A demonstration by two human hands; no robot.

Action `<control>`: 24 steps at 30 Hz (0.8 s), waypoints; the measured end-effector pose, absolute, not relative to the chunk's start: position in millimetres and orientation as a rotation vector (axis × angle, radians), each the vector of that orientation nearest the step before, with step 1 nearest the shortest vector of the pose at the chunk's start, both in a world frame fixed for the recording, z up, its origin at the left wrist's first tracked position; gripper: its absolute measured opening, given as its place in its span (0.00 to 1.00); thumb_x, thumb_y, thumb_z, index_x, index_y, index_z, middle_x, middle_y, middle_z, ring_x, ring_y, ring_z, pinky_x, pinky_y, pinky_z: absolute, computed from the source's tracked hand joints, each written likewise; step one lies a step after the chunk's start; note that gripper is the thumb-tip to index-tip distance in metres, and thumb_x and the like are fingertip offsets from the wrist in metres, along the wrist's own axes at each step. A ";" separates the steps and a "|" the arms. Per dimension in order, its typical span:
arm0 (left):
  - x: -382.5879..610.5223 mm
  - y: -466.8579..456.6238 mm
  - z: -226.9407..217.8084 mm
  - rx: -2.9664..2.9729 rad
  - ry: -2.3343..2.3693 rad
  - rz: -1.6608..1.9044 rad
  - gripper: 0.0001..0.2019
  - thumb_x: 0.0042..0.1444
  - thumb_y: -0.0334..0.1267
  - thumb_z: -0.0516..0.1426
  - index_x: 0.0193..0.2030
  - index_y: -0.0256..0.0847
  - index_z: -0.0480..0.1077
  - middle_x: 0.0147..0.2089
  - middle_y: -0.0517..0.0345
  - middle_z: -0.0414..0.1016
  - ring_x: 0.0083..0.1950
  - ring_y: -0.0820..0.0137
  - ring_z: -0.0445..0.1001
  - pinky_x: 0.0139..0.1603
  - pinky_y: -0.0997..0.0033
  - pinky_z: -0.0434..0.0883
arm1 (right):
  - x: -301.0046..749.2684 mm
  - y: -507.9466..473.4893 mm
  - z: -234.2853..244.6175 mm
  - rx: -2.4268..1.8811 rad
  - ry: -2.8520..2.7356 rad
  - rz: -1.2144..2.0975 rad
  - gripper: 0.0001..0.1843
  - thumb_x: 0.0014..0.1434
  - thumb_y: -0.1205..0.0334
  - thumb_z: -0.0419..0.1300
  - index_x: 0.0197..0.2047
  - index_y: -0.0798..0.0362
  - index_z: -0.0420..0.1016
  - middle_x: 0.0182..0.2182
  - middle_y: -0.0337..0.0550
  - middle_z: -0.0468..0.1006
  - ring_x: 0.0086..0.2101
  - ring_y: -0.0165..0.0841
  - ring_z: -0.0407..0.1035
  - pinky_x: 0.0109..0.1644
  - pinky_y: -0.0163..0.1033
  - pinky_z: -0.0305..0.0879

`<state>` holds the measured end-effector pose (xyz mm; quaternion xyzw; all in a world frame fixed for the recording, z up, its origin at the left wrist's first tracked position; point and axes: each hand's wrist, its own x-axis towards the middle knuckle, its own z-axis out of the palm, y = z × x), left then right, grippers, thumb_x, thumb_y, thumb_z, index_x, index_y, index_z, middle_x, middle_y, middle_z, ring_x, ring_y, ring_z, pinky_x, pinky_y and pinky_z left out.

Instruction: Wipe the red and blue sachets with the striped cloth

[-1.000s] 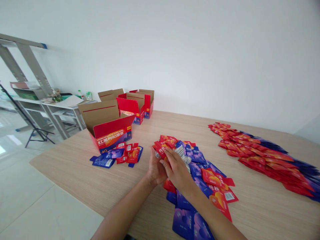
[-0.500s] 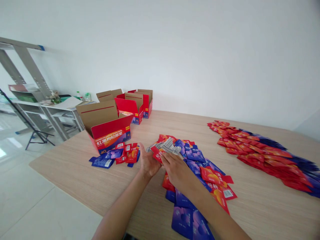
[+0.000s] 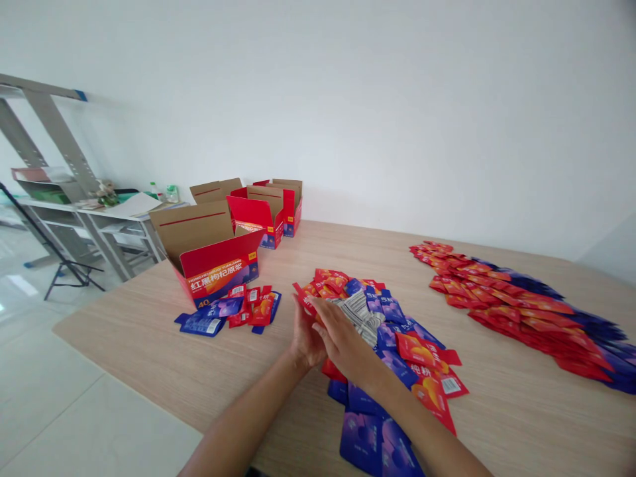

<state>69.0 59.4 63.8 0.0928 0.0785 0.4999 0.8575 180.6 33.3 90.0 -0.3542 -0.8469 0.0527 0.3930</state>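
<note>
One wood-grain table [image 3: 342, 248] supported all items listed below. One long row of overlapping red and blue packets [image 3: 517, 311], too dense to count, occupied the right side. At least three open cartons [image 3: 226, 271] stood at the left; overlapping flaps obscured the exact number. One loose central pile [image 3: 400, 368] of red and blue packets lay partly beneath the right forearm. One cluster of at least five packets [image 3: 241, 308] lay just beside the nearest carton. Two hands, the left hand [image 3: 308, 338] and the right hand [image 3: 342, 334], were closed toward each other beside the central pile. One striped bundle [image 3: 360, 315] lay near the right fingers. One red packet [image 3: 304, 299] was gripped between both hands, its upper end exposed
</note>
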 end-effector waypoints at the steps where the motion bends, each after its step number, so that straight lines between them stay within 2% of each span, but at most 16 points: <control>1: 69.4 58.9 65.8 0.234 0.149 1.031 0.38 0.56 0.74 0.47 0.40 0.38 0.78 0.42 0.45 0.81 0.52 0.55 0.78 0.55 0.59 0.73 | 181.3 34.2 90.4 -0.893 -2.099 0.176 0.27 0.71 0.66 0.49 0.71 0.47 0.59 0.64 0.51 0.70 0.64 0.39 0.64 0.67 0.52 0.64; 5: 65.0 57.1 83.3 0.312 0.136 1.041 0.45 0.56 0.75 0.41 0.49 0.35 0.77 0.47 0.40 0.80 0.56 0.51 0.77 0.57 0.52 0.72 | 183.8 36.5 97.4 -0.938 -1.884 0.282 0.21 0.74 0.61 0.47 0.65 0.46 0.69 0.58 0.48 0.76 0.59 0.38 0.70 0.64 0.49 0.68; 8: 62.3 56.2 92.3 0.344 0.142 1.068 0.46 0.58 0.74 0.40 0.54 0.33 0.75 0.47 0.39 0.81 0.55 0.51 0.77 0.57 0.51 0.73 | 186.6 38.3 99.5 -1.027 -1.770 0.200 0.21 0.73 0.59 0.48 0.65 0.47 0.69 0.57 0.48 0.77 0.58 0.39 0.71 0.62 0.50 0.69; 14: 65.7 55.6 87.4 0.376 0.124 0.999 0.45 0.58 0.73 0.44 0.59 0.32 0.73 0.51 0.38 0.81 0.58 0.49 0.76 0.59 0.49 0.70 | 199.7 47.8 91.9 -1.100 -1.881 -0.271 0.27 0.68 0.71 0.46 0.68 0.48 0.64 0.63 0.55 0.69 0.63 0.46 0.63 0.64 0.61 0.63; 16: 65.5 54.9 86.2 0.388 0.115 0.971 0.45 0.58 0.73 0.44 0.60 0.32 0.72 0.52 0.38 0.80 0.59 0.48 0.75 0.61 0.48 0.69 | 202.0 50.1 90.2 -1.112 -1.914 -0.321 0.28 0.67 0.73 0.47 0.67 0.47 0.66 0.64 0.55 0.67 0.63 0.46 0.63 0.64 0.61 0.65; 20: 62.8 52.3 90.0 0.376 0.120 0.940 0.45 0.58 0.73 0.43 0.61 0.33 0.72 0.54 0.38 0.80 0.62 0.48 0.73 0.62 0.49 0.67 | 201.5 50.6 90.0 -1.104 -1.994 -0.367 0.22 0.67 0.71 0.50 0.60 0.51 0.74 0.62 0.57 0.69 0.61 0.46 0.65 0.64 0.58 0.67; 24: 62.6 51.2 93.7 0.361 0.122 0.934 0.46 0.58 0.74 0.41 0.62 0.34 0.71 0.56 0.38 0.78 0.63 0.48 0.72 0.65 0.49 0.65 | 200.3 51.2 90.4 -1.075 -2.122 -0.402 0.25 0.66 0.74 0.49 0.63 0.55 0.71 0.64 0.58 0.68 0.65 0.47 0.61 0.66 0.58 0.65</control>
